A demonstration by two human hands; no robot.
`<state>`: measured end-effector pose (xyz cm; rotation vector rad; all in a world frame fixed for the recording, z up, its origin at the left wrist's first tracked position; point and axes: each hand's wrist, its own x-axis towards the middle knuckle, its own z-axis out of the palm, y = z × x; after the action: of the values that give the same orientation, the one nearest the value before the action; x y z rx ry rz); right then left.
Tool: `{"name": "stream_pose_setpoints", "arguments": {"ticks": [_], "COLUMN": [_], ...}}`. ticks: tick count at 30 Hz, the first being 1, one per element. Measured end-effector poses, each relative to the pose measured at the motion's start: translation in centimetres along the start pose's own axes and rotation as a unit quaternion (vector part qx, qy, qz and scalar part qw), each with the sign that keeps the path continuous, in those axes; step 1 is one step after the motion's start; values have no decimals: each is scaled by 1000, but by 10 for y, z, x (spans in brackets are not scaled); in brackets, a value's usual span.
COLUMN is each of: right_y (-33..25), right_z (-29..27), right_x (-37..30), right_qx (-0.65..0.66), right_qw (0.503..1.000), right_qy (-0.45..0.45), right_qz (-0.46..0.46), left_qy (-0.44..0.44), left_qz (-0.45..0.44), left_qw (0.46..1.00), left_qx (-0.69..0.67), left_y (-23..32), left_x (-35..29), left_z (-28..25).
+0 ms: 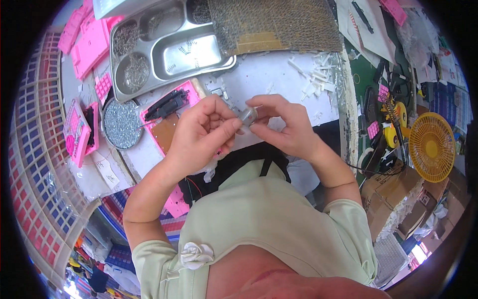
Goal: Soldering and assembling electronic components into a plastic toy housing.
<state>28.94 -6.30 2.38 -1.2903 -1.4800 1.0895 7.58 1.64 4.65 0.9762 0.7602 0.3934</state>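
Over the near edge of the white worktable (pixel 249 74), my two hands meet around a small greyish cylindrical piece (pixel 248 116). Thumb and fingers of my left hand (pixel 203 132) pinch its left side, the other fingers curled in. From the other side, my right hand (pixel 285 123) grips it between thumb and forefinger. What exactly the piece is cannot be made out. Close beyond my left hand lies a pink plastic housing (pixel 155 134) with a black mechanism (pixel 168 103) on it. Small shiny metal parts (pixel 221 92) are scattered just past my fingers.
A metal compartment tray (pixel 159 74) holds springs and small metal parts. Beside it are a round dish of grey granules (pixel 123 124), pink casings (pixel 89 45), a ridged brown board (pixel 274 25) and white plastic pieces (pixel 316 79). A yellow fan (pixel 432 147) stands at right.
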Motion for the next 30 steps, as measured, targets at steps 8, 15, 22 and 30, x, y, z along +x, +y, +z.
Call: {"name": "stream_pose_setpoints", "arguments": {"ticks": [8,15,22,30], "right_y": [12,23,30,27], "right_z": [-6,-35,-45,-49], "right_x": [-21,-26,-37,-36], "right_qx": [304,313,309,305], "right_qw": [942,932,931,934], "right_qy": [80,150,168,164], "right_qz": [114,103,96,89], "left_qy": [-50,75,88,131], "left_qz": [179,379,369,319], "left_qw": [925,705,647,672], "left_qx": [332,595,661,656], "left_y": [11,39,32,27], "left_x": [39,161,190,189], "left_z": [17,-13,-14,-9]}}
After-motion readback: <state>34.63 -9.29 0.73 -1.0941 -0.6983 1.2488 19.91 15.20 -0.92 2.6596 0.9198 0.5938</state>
